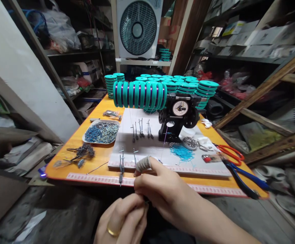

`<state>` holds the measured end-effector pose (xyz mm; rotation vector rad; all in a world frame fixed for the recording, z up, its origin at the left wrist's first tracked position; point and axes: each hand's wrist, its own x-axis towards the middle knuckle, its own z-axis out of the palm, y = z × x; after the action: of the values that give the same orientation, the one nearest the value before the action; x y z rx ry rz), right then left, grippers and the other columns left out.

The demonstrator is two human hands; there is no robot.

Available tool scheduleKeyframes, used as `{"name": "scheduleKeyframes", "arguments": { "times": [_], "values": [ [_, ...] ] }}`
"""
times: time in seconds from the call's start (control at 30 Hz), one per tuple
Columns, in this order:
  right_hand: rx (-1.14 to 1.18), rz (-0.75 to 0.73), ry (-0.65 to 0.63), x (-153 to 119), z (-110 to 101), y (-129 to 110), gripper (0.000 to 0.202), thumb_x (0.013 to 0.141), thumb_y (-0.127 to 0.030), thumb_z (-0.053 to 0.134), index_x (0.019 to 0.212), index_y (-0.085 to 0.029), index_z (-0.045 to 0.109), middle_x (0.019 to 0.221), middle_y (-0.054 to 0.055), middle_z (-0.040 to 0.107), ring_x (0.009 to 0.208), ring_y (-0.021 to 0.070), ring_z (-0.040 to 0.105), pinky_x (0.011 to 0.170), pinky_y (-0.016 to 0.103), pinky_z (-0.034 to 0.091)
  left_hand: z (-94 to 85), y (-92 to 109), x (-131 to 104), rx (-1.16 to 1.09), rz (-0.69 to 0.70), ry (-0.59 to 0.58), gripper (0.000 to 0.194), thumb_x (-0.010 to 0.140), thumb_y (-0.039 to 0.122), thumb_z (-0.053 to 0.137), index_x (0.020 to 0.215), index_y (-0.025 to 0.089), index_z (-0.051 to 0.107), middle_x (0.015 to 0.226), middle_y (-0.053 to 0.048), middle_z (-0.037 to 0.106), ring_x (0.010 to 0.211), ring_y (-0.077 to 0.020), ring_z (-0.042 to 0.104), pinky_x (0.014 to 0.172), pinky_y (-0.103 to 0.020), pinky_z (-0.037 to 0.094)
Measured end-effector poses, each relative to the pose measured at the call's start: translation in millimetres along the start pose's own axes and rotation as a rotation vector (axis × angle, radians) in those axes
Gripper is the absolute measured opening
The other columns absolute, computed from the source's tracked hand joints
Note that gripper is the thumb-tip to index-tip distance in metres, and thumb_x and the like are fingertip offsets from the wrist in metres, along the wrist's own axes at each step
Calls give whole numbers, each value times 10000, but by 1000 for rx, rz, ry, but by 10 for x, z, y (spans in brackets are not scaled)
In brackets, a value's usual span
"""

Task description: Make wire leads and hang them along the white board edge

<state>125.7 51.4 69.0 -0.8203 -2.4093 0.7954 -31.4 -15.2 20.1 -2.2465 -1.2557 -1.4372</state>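
My left hand (123, 218), with a gold ring on one finger, is closed in front of the table's near edge. Its fingertips meet those of my right hand (160, 186), whose index finger wears a grey wrap (143, 164). Whatever the two hands pinch is hidden by the fingers. Just beyond them, small dark sinker-like pieces on short stems (121, 169) stand at the board's front edge. Several similar stemmed pieces (141, 130) lie farther back on the white board (152, 152). A black winding device (174, 118) carries a row of teal line spools (139, 95).
A white tray (114, 141) of blue and green sticks stands left, near a dark tangled bundle (85, 151). To the right are turquoise pieces (181, 152), a dish of metal bits (190, 143), orange-handled scissors (231, 152) and blue-handled pliers (249, 178). Stacked teal spools (207, 88) stand behind.
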Motion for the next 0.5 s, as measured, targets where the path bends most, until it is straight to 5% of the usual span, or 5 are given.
{"name": "scheduleKeyframes", "arguments": {
  "times": [0.13, 0.2, 0.3, 0.4, 0.5],
  "values": [
    [-89, -32, 115, -20, 31, 30, 177, 879, -188, 430, 920, -178, 601, 921, 31, 467, 784, -10, 421, 680, 67, 349, 54, -37, 0, -146, -39, -83, 142, 761, -1, 535, 817, 118, 589, 839, -43, 650, 757, -84, 622, 714, -135, 494],
    [-199, -90, 340, -121, 71, 30, 185, 854, -141, 452, 944, -172, 611, 1007, 51, 475, 859, 14, 451, 747, 96, 384, 104, -26, -30, -424, -362, -180, 101, 763, 47, 550, 713, 133, 564, 815, -39, 619, 691, -67, 602, 542, -93, 450],
    [-251, -114, 678, -347, 202, 20, 202, 785, -73, 501, 933, -145, 619, 983, 67, 501, 906, 46, 470, 803, 128, 402, 198, 33, -111, -955, -1074, -164, 251, 726, 257, 664, 597, 104, 511, 772, -29, 560, 573, -26, 510, 479, -94, 367],
    [-31, 88, 528, -567, 404, 26, 131, 749, -88, 555, 837, -150, 631, 797, 30, 502, 748, 4, 473, 680, 63, 406, 288, 139, -175, -1387, -1554, -47, 413, 589, 385, 771, 623, 78, 496, 770, 2, 525, 439, 54, 303, 440, -104, 225],
    [100, 300, 349, -704, 583, 60, 171, 727, -145, 611, 890, -188, 641, 807, 4, 514, 651, -27, 458, 582, 30, 387, 347, 239, -192, -1500, -1714, -33, 420, 547, 356, 803, 648, 89, 494, 721, 29, 487, 433, 55, 258, 447, -122, 170]
  ]
}}
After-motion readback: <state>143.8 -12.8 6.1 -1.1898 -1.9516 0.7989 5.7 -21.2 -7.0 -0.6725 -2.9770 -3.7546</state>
